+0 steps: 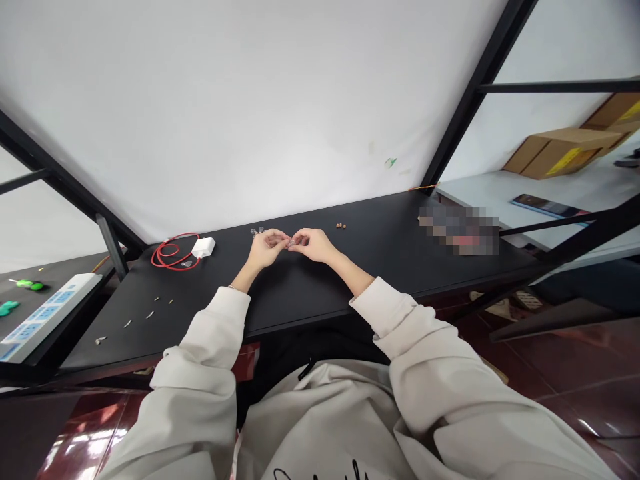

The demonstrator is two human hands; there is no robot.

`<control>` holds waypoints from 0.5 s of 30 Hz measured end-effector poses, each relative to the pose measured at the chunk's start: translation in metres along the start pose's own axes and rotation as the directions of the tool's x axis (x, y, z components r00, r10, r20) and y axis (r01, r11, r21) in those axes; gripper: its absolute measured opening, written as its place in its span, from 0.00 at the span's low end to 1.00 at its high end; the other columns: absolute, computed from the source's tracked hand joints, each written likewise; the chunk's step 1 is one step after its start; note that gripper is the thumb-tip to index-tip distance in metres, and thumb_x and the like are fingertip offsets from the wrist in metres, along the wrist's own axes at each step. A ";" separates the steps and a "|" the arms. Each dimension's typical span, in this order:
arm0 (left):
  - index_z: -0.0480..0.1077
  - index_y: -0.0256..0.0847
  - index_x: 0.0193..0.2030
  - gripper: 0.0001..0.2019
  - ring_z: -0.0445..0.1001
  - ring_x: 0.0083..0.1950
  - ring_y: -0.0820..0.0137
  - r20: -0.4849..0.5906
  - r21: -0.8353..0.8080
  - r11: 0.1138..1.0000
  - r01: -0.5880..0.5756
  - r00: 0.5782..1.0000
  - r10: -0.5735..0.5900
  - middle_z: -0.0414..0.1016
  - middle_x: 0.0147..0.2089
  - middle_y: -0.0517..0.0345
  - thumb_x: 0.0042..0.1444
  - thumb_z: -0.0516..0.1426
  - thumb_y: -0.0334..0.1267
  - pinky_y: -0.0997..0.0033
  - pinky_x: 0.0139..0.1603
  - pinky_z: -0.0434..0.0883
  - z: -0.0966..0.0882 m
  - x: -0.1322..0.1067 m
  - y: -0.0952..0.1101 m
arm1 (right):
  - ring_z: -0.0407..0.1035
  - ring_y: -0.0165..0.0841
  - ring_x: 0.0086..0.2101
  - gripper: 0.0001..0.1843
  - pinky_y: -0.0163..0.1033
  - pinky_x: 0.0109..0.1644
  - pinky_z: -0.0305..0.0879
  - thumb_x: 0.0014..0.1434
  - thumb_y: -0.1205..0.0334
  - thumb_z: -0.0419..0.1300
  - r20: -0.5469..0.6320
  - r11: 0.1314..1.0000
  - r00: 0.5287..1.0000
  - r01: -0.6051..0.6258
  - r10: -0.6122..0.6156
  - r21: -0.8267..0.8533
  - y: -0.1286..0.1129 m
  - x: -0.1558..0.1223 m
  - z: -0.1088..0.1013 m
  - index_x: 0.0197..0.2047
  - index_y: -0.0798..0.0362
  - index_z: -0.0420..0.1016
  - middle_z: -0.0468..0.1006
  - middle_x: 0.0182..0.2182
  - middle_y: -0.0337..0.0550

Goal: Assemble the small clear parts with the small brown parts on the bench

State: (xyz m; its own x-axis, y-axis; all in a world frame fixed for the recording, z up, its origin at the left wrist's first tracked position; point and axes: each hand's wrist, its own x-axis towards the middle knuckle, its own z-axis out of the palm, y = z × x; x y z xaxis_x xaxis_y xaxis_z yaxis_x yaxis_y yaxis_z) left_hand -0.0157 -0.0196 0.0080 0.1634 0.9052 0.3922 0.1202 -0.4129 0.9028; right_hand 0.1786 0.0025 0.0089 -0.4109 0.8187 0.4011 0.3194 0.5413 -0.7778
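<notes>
- On the black table [300,300], left hand [267,248] and right hand [313,245] pinch one small shiny piece [291,243] between them.
- Its long axis I cannot tell.

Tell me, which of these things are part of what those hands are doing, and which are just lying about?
In use:
left hand, right hand, tiny shiny piece pinched between them, clear pieces near the left hand.

Probably just lying about:
red cable, white charger, brown beads, power strip, phone, cardboard box.
</notes>
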 end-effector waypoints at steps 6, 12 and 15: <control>0.75 0.35 0.38 0.24 0.83 0.35 0.60 -0.009 0.013 0.998 0.062 0.998 -0.062 0.83 0.36 0.46 0.43 0.71 0.53 0.53 0.44 0.81 -0.002 0.002 0.000 | 0.73 0.31 0.31 0.11 0.37 0.40 0.68 0.55 0.58 0.69 -0.057 1.000 0.998 -0.005 0.004 -0.016 -0.005 0.000 -0.003 0.41 0.53 0.85 0.84 0.34 0.44; 0.75 0.35 0.39 0.27 0.82 0.34 0.63 0.001 0.078 0.993 0.091 0.996 -0.092 0.82 0.38 0.45 0.40 0.72 0.55 0.57 0.41 0.81 0.000 0.000 0.002 | 0.73 0.31 0.30 0.11 0.36 0.40 0.68 0.55 0.57 0.69 -0.043 1.000 0.999 -0.024 0.023 -0.004 -0.004 -0.001 -0.001 0.40 0.54 0.84 0.83 0.33 0.43; 0.74 0.35 0.40 0.27 0.81 0.32 0.65 0.003 0.101 0.991 0.091 0.996 -0.091 0.82 0.38 0.46 0.41 0.72 0.55 0.60 0.38 0.81 0.000 0.000 0.000 | 0.72 0.31 0.30 0.12 0.36 0.39 0.68 0.55 0.56 0.69 -0.045 1.000 0.999 -0.024 0.024 -0.002 -0.004 -0.001 -0.001 0.39 0.54 0.84 0.83 0.33 0.43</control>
State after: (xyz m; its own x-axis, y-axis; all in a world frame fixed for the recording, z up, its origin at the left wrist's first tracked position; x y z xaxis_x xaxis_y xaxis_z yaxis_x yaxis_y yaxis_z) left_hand -0.0161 -0.0195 0.0084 0.1547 0.9389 0.3076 0.2330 -0.3372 0.9121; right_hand 0.1784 0.0002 0.0118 -0.3638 0.8395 0.4036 0.3308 0.5215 -0.7865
